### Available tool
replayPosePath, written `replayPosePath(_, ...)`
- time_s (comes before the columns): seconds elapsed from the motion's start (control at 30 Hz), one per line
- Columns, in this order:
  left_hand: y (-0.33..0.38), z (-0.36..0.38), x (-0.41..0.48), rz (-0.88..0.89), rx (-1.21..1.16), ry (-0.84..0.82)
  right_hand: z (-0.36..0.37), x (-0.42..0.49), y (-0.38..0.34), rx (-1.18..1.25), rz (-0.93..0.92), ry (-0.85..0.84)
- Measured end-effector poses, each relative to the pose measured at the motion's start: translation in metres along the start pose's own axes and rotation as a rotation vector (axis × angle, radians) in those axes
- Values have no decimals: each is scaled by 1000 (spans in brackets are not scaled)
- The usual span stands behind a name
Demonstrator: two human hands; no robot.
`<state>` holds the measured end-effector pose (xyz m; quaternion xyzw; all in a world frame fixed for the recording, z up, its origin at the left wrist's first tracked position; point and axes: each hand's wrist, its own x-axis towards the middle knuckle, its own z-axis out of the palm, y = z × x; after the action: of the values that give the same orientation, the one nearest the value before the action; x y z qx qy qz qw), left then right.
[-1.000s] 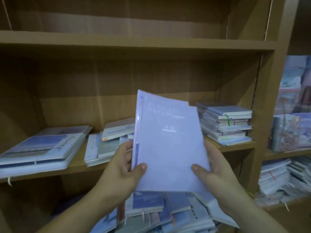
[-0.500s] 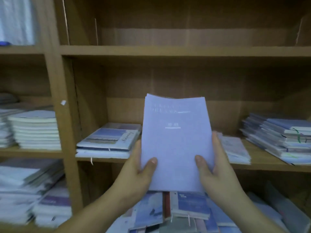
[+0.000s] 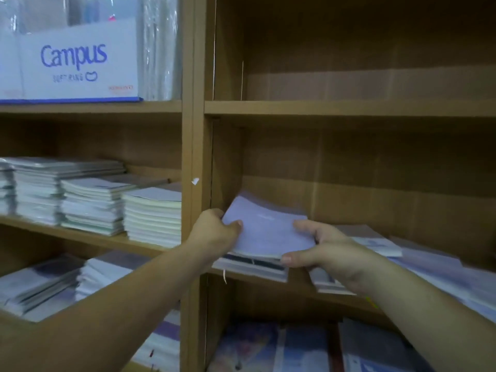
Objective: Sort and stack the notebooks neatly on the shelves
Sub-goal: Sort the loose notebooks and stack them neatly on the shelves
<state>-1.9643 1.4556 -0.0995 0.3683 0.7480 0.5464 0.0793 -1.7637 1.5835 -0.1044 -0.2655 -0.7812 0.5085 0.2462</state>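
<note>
**A:** Where do we have the pale lilac soft-cover notebook point(image 3: 268, 232)?

**B:** At the left end of the middle wooden shelf point(image 3: 300, 286) in the right-hand bay, close to the upright side panel point(image 3: 224, 157). It lies nearly flat over the low stack of plastic-wrapped notebooks point(image 3: 255, 265). We cannot tell whether it already rests on them.

**A:** And our grip?

**B:** Both hands hold it. Our left hand point(image 3: 214, 233) clamps the left edge, thumb on the cover and fingers curled round the side. Our right hand point(image 3: 324, 249) takes the near right corner, fingers over the top and thumb along the front edge.

**A:** Why both hands?

**B:** The cover bows in the middle, so we judge it floppy. Holding both sides should let us square it with the stack below.

**A:** What do the compartments hold?

**B:** The left bay carries tidy stacks of white notebooks point(image 3: 153, 218), with a white cardboard box printed "Campus" point(image 3: 75, 60) on the board above. Toward the right end of our shelf, loose pale notebooks point(image 3: 375, 241) slump sideways. In the compartment below, coloured covers point(image 3: 268, 345) lie jumbled.
</note>
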Motion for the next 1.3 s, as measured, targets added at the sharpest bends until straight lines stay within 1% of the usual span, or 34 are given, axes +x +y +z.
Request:
replayPosePath(0.07, -1, -3, 16, 14, 115, 21, 6, 11, -2, 13, 2, 27)
replayPosePath(0.1, -3, -3, 21, 59, 241, 34, 9, 12, -3, -18, 1, 34)
replayPosePath(0.17, -10, -2, 23, 237, 542, 96, 14, 14, 6, -148, -4, 76)
replayPosePath(0.2, -15, 1, 20, 332, 630, 101, 16, 15, 11, -208, 3, 102)
replayPosePath(0.23, -21, 3, 17, 398, 650, 64, 18, 18, 17, -254, 11, 121)
replayPosePath(0.3, -34, 6, 8, 484, 594, -108, 23, 21, 24, -297, 3, 146)
replayPosePath(0.33, -38, 8, 4, 540, 604, -192, 24, 24, 27, -307, -11, 149)
replayPosePath(0.37, -42, 10, 1, 619, 651, -231, 25, 28, 28, -331, -27, 147)
replayPosePath(0.43, -47, 11, 4, 712, 741, -213, 29, 35, 29, -410, -47, 151)
replayPosePath(0.57, -48, 7, 19, 663, 810, -155, 39, 45, 32, -532, -90, 204)
replayPosePath(0.67, -50, 8, 23, 637, 833, -113, 44, 47, 37, -744, -132, 258)
replayPosePath(0.7, -50, 10, 22, 624, 840, -101, 45, 45, 36, -759, -135, 272)
replayPosePath(0.8, -50, 14, 19, 562, 869, -89, 37, 34, 29, -693, -140, 266)
replayPosePath(0.93, -41, 20, 15, 469, 897, -103, -2, -5, 15, -685, -282, 210)
replayPosePath(1.0, -24, 37, 6, 519, 819, -109, -31, -27, 14, -719, -302, 239)
replayPosePath(1.07, -3, 64, -7, 596, 630, -149, -64, -45, 20, -756, -307, 313)
replayPosePath(1.13, 17, 97, -16, 607, 476, -190, -100, -60, 31, -792, -264, 382)
replayPosePath(1.23, 45, 146, -14, 505, 379, -205, -148, -81, 56, -815, -117, 448)
replayPosePath(1.3, 55, 174, -1, 325, 359, -257, -169, -91, 74, -833, -42, 461)
